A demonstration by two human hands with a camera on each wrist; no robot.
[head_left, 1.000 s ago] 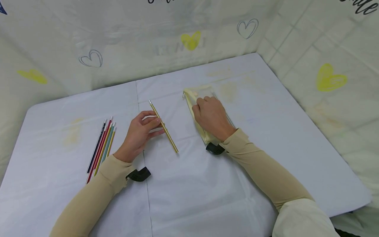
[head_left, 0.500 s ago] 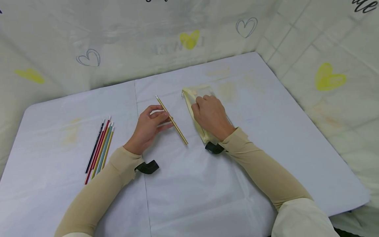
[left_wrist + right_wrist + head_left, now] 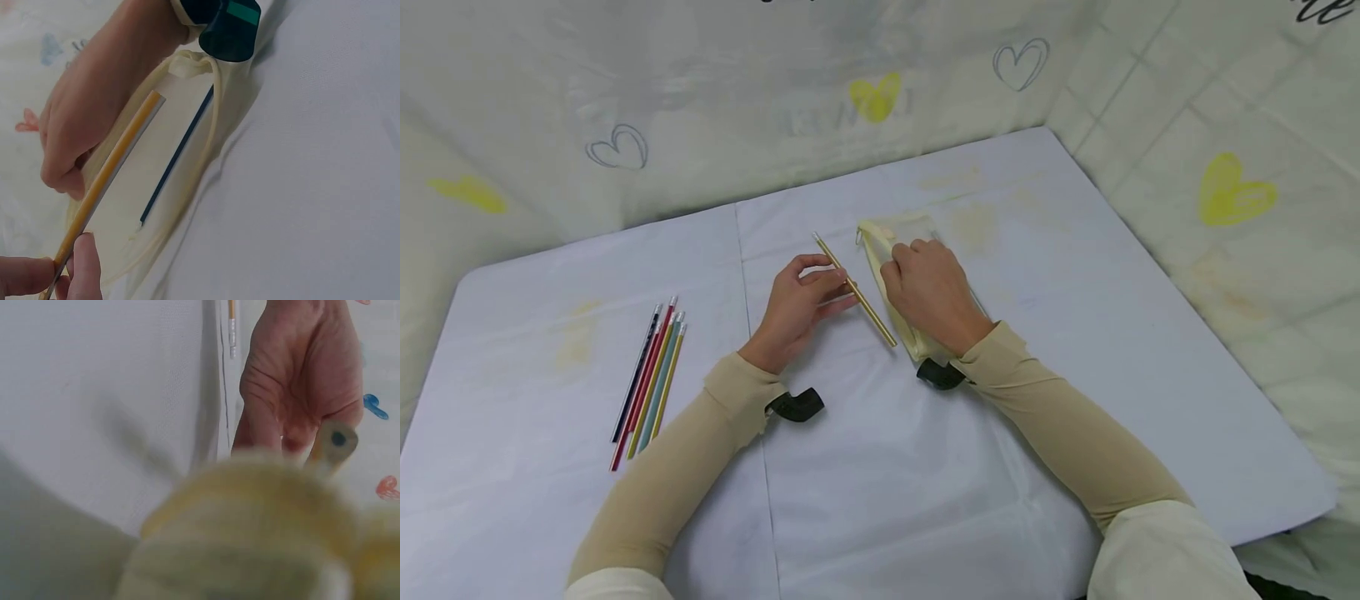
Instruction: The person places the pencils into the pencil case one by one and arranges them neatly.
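Note:
My left hand (image 3: 797,308) pinches a gold pencil (image 3: 874,317) between thumb and fingers, tilted, just left of a pale-yellow zip pencil case (image 3: 898,230). My right hand (image 3: 931,292) grips the case's edge with curled fingers; the hand hides part of it. In the left wrist view, the case's mouth stands apart and a dark pencil (image 3: 177,156) shows within its rim. There the gold pencil (image 3: 115,159) points across that mouth. In the right wrist view, the blurred case covers the foreground, and the held pencil's flat end (image 3: 339,439) shows a dark core.
Several pencils (image 3: 655,375), black, red, gold and teal, lie bunched on the white-covered table (image 3: 512,400) at the left. A heart-printed sheet (image 3: 737,100) hangs behind the table. Dark cameras (image 3: 799,405) sit at both wrists.
My left hand has carried the gold pencil right and away from me, up close to the case. The right hand keeps its grip on the case, nearly still.

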